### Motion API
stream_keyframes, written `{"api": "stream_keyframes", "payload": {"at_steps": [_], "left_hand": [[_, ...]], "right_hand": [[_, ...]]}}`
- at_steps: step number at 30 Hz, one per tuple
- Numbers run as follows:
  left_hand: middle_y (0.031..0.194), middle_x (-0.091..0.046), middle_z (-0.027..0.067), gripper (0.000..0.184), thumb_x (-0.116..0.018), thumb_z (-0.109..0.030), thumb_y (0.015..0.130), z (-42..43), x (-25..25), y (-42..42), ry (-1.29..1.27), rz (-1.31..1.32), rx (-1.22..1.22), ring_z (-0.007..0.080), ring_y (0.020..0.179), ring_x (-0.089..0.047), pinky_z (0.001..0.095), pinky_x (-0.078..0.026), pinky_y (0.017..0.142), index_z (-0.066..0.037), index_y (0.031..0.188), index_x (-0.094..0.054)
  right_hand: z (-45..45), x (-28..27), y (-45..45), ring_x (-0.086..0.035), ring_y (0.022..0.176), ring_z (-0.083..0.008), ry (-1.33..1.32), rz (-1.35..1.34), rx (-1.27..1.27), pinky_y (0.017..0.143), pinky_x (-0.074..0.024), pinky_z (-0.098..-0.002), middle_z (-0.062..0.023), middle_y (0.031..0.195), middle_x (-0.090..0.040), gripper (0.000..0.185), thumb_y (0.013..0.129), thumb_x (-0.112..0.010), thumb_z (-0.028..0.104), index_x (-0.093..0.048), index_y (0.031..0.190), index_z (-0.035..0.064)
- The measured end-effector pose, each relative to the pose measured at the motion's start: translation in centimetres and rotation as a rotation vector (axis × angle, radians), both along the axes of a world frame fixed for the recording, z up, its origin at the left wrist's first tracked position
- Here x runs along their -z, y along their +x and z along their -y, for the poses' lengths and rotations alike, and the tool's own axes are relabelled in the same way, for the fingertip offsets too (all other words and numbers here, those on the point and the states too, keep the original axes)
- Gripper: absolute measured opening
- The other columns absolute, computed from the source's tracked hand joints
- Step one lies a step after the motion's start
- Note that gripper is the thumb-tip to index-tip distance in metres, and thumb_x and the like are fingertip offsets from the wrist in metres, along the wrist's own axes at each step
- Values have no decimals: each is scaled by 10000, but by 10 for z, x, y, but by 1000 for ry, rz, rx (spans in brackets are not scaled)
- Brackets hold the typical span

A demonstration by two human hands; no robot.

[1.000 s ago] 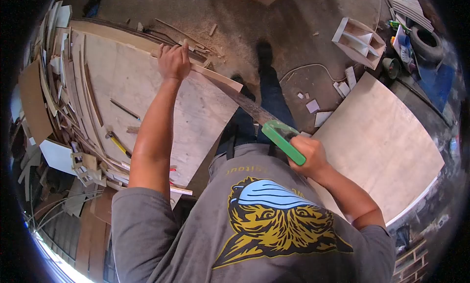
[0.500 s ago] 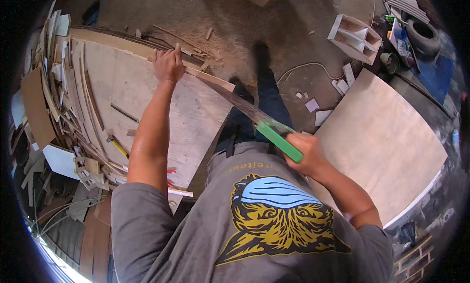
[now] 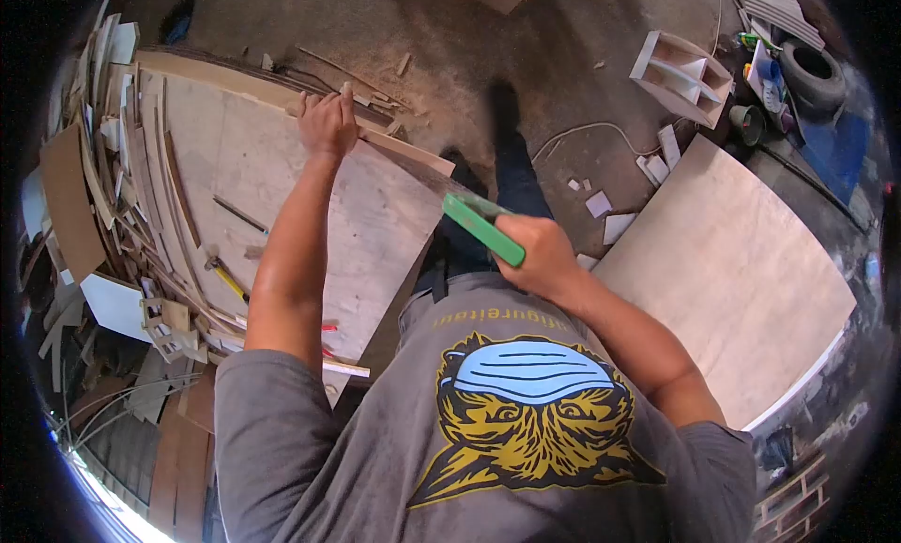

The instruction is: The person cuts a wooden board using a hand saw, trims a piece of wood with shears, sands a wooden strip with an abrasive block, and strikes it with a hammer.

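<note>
My right hand [image 3: 542,252] is wrapped round the green handle of a handsaw [image 3: 483,229], in front of my body. The saw's blade runs up and left from the handle to the edge of a light wooden board [image 3: 408,152]; it is blurred, and its far part is hard to tell from the wood. My left hand [image 3: 327,122] grips the far edge of this board, fingers bent over it and thumb raised. Beneath lies a large plywood sheet [image 3: 366,224]. On that sheet are a yellow-handled hammer [image 3: 225,278] and a thin dark rod [image 3: 240,214].
Wood strips and offcuts [image 3: 103,186] are heaped at the left. A second plywood sheet [image 3: 741,271] lies at the right. Beyond it stand a compartmented wooden box [image 3: 680,78] and a tyre [image 3: 813,74]. Small offcuts [image 3: 598,203] and a hose [image 3: 587,125] lie on the floor.
My right hand has pushed the saw forward and left, so the handle is now closer to the board's edge. My left hand has stayed almost in place.
</note>
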State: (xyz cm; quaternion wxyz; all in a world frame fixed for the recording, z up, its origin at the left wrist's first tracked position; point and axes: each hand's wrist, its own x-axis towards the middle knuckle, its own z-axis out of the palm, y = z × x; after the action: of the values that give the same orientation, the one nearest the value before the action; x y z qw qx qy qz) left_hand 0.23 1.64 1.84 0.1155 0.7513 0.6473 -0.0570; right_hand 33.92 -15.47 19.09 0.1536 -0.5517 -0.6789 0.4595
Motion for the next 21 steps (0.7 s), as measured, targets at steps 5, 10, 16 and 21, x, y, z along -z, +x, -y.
{"api": "stream_keyframes", "payload": {"at_steps": [5,10,16,21], "left_hand": [[925,-739,62,521,-389,-385,1092,1,9,2,165,58,-6,302,989,-635,485,-335,1154,-103,837,-744],[945,-750,47,486,-412,-370,1087,3,17,-3,236,126,54,292,990,-638,482,-342,1154,-106,865,-755],[972,-754,43,489,-411,-375,1087,2,13,-3,202,87,56,287,1017,-638,484,-345,1156,-98,876,-755],[957,-747,57,531,-382,-387,1095,-2,17,-6,154,61,25,298,1016,-635,487,-342,1157,-93,840,-743]], "right_hand": [[33,-48,54,-625,673,-385,-46,47,-1,589,-492,-489,-151,722,-569,205,740,-723,84,-530,807,60],[20,-42,58,-586,626,-392,-34,-43,19,559,-461,-468,-159,691,-534,183,733,-705,33,-528,780,37],[-17,15,-8,-619,686,-411,5,-62,20,594,-481,-481,-180,716,-568,180,772,-706,76,-530,789,36],[6,-7,12,-647,736,-421,-2,-34,-16,650,-528,-515,-174,768,-618,190,779,-708,137,-546,848,65]]}}
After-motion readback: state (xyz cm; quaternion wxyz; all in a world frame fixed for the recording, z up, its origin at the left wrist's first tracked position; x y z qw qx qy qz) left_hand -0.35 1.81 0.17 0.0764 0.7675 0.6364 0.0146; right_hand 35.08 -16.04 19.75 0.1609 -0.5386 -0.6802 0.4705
